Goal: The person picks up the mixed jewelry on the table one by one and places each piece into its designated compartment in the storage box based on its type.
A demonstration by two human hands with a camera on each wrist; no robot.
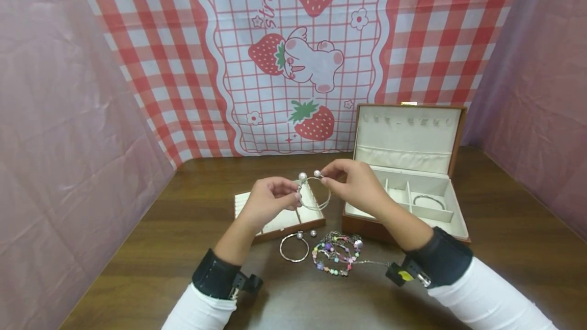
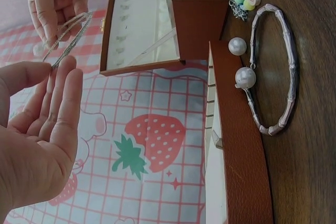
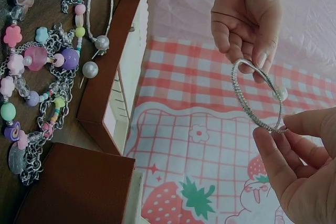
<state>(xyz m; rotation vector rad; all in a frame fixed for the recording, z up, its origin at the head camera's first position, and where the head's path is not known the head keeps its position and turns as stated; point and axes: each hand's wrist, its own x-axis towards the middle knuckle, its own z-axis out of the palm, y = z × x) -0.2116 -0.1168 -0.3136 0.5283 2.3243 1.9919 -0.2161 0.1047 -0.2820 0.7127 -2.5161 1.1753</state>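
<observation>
Both hands pinch the pearl-tipped bangle above the small tray, your left hand and right hand each closed on it; keep that grip gentle, avoiding twisting it.

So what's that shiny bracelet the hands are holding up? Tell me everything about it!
The bracelet is a thin silvery open bangle, metal by its look, with a finely textured band and a round pearl-like bead on each end. The two beads sit close together at the top. It is held up in the air above the small tray, between both hands. The left hand pinches one side of the band, and the right hand pinches it near a bead. Nothing else touches it.
</observation>
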